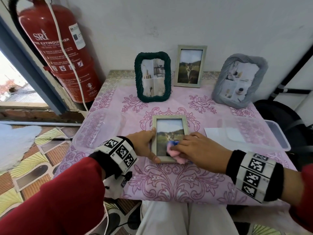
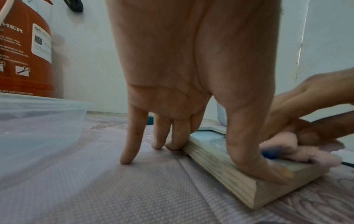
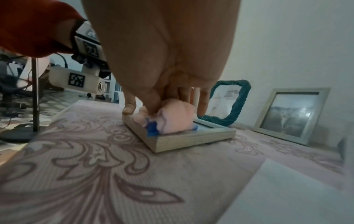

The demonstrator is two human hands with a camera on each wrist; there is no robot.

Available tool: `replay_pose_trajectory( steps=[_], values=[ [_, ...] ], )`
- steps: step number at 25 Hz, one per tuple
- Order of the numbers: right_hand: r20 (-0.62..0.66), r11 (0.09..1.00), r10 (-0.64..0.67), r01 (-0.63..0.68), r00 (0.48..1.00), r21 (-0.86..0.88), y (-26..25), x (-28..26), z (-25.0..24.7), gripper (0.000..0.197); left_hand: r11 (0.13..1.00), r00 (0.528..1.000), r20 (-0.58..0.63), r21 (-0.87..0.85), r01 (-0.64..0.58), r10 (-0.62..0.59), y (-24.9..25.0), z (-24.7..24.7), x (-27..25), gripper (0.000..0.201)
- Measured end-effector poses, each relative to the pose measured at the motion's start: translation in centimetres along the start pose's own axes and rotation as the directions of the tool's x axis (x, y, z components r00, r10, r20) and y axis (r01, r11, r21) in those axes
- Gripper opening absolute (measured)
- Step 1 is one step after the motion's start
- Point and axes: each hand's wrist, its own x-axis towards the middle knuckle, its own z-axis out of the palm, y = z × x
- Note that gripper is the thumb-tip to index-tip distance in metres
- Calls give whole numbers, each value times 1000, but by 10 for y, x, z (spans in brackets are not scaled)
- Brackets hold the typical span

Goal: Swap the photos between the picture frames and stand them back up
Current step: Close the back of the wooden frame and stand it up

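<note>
A pale wooden picture frame (image 1: 170, 131) with a cat photo lies face up in the middle of the pink floral tablecloth (image 1: 169, 180). My left hand (image 1: 144, 144) braces its left side: the thumb presses on the near left corner, and straight fingers (image 2: 172, 136) touch the side rail of the frame (image 2: 220, 165). My right hand (image 1: 194, 148) pinches a pink and blue cloth (image 1: 175, 152) against the glass near the frame's near right corner. In the right wrist view the bunched cloth (image 3: 176, 119) sits on the frame (image 3: 191, 139) under my fingers.
At the back, a dark green rope frame (image 1: 153, 77), a second wooden frame with a cat photo (image 1: 190, 66) and a grey frame (image 1: 240, 80) stand near the wall. Clear plastic tubs sit left (image 1: 98, 128) and right (image 1: 264, 136). A red fire extinguisher (image 1: 59, 48) stands beyond the left edge.
</note>
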Motion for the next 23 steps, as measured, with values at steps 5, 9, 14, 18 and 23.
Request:
replay_pose_trajectory(
  steps=[5,9,14,18,23],
  values=[
    [-32,961,59,-66,998,-267,-5,6,-2,33,1000,1000,-6,-1,-22,22,0,2,-2,91],
    [-3,961,143,-140,990,-238,1,25,-1,33,1000,1000,-5,-11,-21,21,-1,3,-2,96],
    [54,985,169,-167,984,-48,24,60,-10,31,999,1000,12,-32,-6,7,-1,4,-2,111],
    [48,991,116,-119,992,62,16,58,-10,30,998,1000,19,-56,3,-2,1,3,-1,108],
    [-21,998,-48,47,999,-29,-20,23,5,37,1000,999,45,-18,18,-18,5,-1,-3,102]
  ],
)
